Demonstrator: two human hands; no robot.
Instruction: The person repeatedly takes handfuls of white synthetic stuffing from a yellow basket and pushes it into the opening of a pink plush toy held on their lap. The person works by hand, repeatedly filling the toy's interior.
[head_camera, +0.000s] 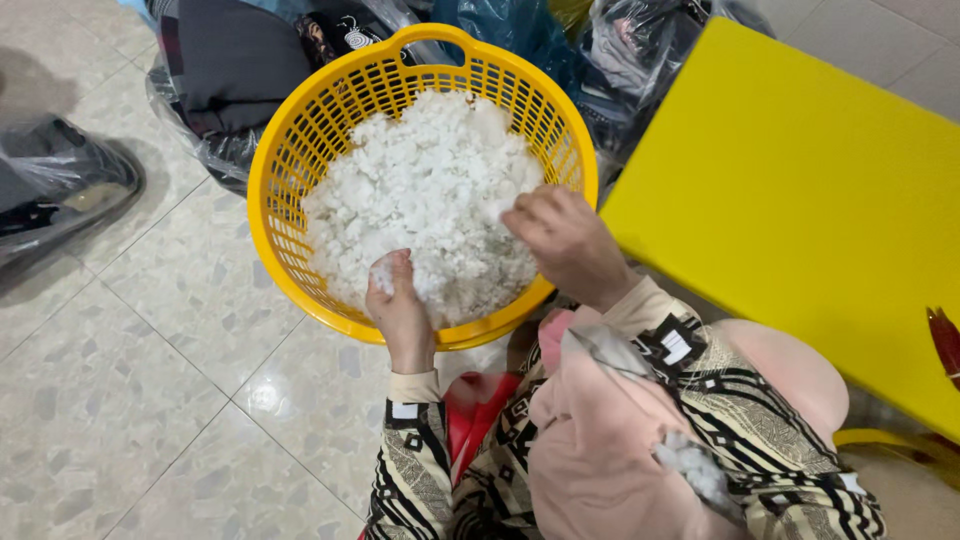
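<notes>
Sleeves of patterned beige and black fabric are seen nearest the camera, along with a pale pink cloth draped over the lap, on which a small tuft of white fibre is caught. A red item shows between the arms, only partly visible. From the sleeves both hands are stretched into a round yellow plastic basket that stands on the speckled tiled floor. The left hand is clenched around a small clump of the white stuffing, pinched at the near edge of the heap, just inside the basket's front rim. The right hand is laid on the right side of the heap with its fingers curled down into the fibre, grasping a tuft of it; how much is gripped cannot be told, since the fingertips are buried. The stuffing is piled loosely inside the basket, filling most of it and rising toward the far wall below the handle opening. To the right of the basket a bright yellow tabletop is seen, its corner just beside the basket's rim. Beyond the basket, clear plastic bags stuffed with dark clothing are heaped against its far side. At the far left another dark bundle wrapped in plastic is lying on the floor, well apart from the basket
</notes>
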